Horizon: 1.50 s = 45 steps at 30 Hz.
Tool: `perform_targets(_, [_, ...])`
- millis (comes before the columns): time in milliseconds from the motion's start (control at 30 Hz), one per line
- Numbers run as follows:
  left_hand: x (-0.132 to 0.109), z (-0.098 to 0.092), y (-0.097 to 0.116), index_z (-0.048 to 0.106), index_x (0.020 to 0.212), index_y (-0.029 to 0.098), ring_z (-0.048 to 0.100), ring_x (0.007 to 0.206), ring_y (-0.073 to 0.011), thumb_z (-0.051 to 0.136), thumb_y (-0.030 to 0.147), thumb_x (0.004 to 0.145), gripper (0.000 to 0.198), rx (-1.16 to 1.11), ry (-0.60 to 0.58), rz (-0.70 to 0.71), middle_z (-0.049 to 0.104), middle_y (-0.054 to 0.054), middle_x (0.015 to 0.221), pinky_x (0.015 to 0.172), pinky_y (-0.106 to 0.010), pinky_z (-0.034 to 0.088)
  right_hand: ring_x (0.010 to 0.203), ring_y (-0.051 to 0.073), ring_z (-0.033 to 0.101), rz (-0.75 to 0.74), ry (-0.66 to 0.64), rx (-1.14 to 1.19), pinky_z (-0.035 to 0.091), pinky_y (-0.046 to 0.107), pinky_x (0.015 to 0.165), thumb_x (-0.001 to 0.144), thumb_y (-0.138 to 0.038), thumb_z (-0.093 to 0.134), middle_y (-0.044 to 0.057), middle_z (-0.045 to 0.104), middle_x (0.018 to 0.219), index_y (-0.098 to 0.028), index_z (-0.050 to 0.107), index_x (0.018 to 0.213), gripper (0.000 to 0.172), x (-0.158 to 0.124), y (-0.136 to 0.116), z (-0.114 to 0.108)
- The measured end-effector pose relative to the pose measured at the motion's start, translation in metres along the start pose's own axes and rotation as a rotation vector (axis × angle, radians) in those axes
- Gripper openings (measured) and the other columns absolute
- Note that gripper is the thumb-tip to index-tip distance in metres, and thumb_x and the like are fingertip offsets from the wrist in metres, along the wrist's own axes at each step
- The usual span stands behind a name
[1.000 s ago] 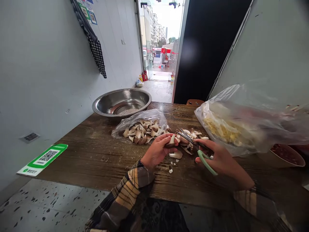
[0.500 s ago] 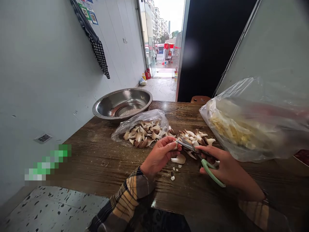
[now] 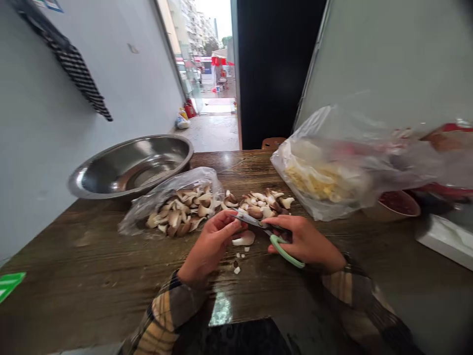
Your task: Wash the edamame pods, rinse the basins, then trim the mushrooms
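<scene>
Above the table my left hand (image 3: 218,236) pinches a mushroom, mostly hidden by the fingers. My right hand (image 3: 303,239) grips scissors (image 3: 284,252) with pale green handles, and their blades reach to the left fingertips. Just beneath lies a single pale mushroom (image 3: 244,238), with several small white cut bits (image 3: 237,270) nearer me. Behind the hands is a loose pile of brown-capped mushrooms (image 3: 258,199). Left of it, more mushrooms (image 3: 181,212) lie on and in an opened clear plastic bag (image 3: 138,212).
A wide steel basin (image 3: 86,190) stands at the back left by the wall. At the right sit a clear bag with yellow food (image 3: 318,182), a bowl of dark red contents (image 3: 399,203) and a white box (image 3: 445,241). The wooden table (image 3: 111,286) runs underneath.
My view has turned to the right, so everything sits further left and the bowl and white box show at the right. Both hands keep their holds, scissors still at the left fingertips.
</scene>
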<state>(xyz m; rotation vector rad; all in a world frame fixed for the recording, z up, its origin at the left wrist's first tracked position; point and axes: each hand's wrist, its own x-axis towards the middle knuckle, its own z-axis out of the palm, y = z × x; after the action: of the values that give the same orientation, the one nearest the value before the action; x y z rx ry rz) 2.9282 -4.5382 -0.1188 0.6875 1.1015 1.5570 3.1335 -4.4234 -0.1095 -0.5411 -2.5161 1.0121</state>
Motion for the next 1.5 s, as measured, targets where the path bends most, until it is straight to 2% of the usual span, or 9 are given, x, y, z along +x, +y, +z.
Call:
perform_targets(200, [0.004,-0.004,-0.001,0.071,0.088,0.018,0.062,0.081,-0.0146,0.080,0.031,0.070,0.024,0.172,0.030,0.124,0.072,-0.003,0.089,0.076,-0.024,0.049,0.074,0.017,0.060,0.015,0.038,-0.005,0.046,0.028,0.069,0.069,-0.041,0.080,0.001,0.067,0.090,-0.025,0.064,0.124,0.060,-0.003,-0.006,0.004])
perform_targets(433, [0.000,-0.001,-0.002,0.072,0.086,0.015,0.059,0.076,-0.0129,0.077,0.032,0.073,0.022,0.210,-0.069,0.102,0.069,-0.003,0.084,0.074,-0.023,0.047,0.076,0.019,0.062,0.041,0.037,-0.047,0.048,0.031,0.071,0.074,-0.040,0.076,0.004,0.070,0.088,-0.021,0.065,0.123,0.054,-0.016,-0.013,0.009])
perform_targets(667, [-0.004,0.002,-0.004,0.066,0.075,0.014,0.055,0.062,-0.0101,0.075,0.035,0.073,0.023,0.220,-0.149,0.025,0.063,0.000,0.067,0.063,-0.022,0.043,0.110,0.032,0.065,0.126,0.107,0.000,0.048,0.045,0.095,0.076,-0.038,0.073,0.009,0.070,0.121,-0.023,0.069,0.121,0.047,-0.037,-0.013,0.020])
perform_targets(800, [-0.002,0.000,-0.010,0.067,0.077,0.013,0.057,0.063,-0.0110,0.077,0.038,0.071,0.027,0.200,-0.181,0.042,0.065,-0.002,0.069,0.063,-0.022,0.043,0.107,0.033,0.067,0.194,0.153,0.023,0.050,0.046,0.094,0.074,-0.039,0.074,0.009,0.072,0.117,-0.023,0.070,0.118,0.047,-0.049,-0.010,0.024])
perform_targets(867, [0.000,-0.002,-0.014,0.068,0.080,0.013,0.059,0.063,-0.0115,0.077,0.040,0.071,0.030,0.157,-0.174,0.052,0.066,-0.002,0.071,0.062,-0.023,0.042,0.102,0.032,0.068,0.253,0.242,0.035,0.051,0.046,0.092,0.073,-0.041,0.075,0.009,0.073,0.114,-0.022,0.071,0.116,0.048,-0.051,-0.009,0.028])
perform_targets(967, [0.002,-0.005,-0.017,0.070,0.088,0.013,0.059,0.064,-0.0109,0.078,0.040,0.071,0.034,0.064,-0.141,0.056,0.067,-0.003,0.074,0.059,-0.022,0.040,0.090,0.028,0.070,0.301,0.391,0.146,0.053,0.044,0.085,0.073,-0.043,0.075,0.010,0.075,0.101,-0.018,0.066,0.121,0.055,-0.043,-0.010,0.037])
perform_targets(1067, [0.003,-0.006,-0.018,0.069,0.090,0.012,0.055,0.060,-0.0083,0.081,0.038,0.068,0.037,-0.018,-0.104,0.063,0.066,-0.003,0.074,0.054,-0.020,0.036,0.086,0.025,0.070,0.251,0.442,0.307,0.054,0.041,0.085,0.072,-0.040,0.077,0.009,0.074,0.095,-0.018,0.057,0.126,0.062,-0.022,-0.015,0.049])
perform_targets(1267, [0.001,-0.002,-0.018,0.064,0.089,0.013,0.060,0.063,-0.0102,0.083,0.039,0.066,0.039,-0.051,-0.094,0.100,0.067,-0.001,0.076,0.063,-0.023,0.045,0.104,0.025,0.066,0.178,0.455,0.279,0.053,0.043,0.093,0.071,-0.035,0.077,0.010,0.070,0.116,-0.021,0.057,0.126,0.060,0.018,-0.024,0.064])
perform_targets(1500, [-0.002,0.005,-0.012,0.064,0.090,0.012,0.060,0.070,-0.0108,0.081,0.031,0.065,0.035,0.069,-0.038,0.171,0.066,-0.002,0.078,0.069,-0.023,0.046,0.112,0.027,0.064,0.126,0.500,0.240,0.053,0.043,0.094,0.076,-0.032,0.071,0.011,0.068,0.123,-0.020,0.058,0.125,0.051,0.028,-0.015,0.071])
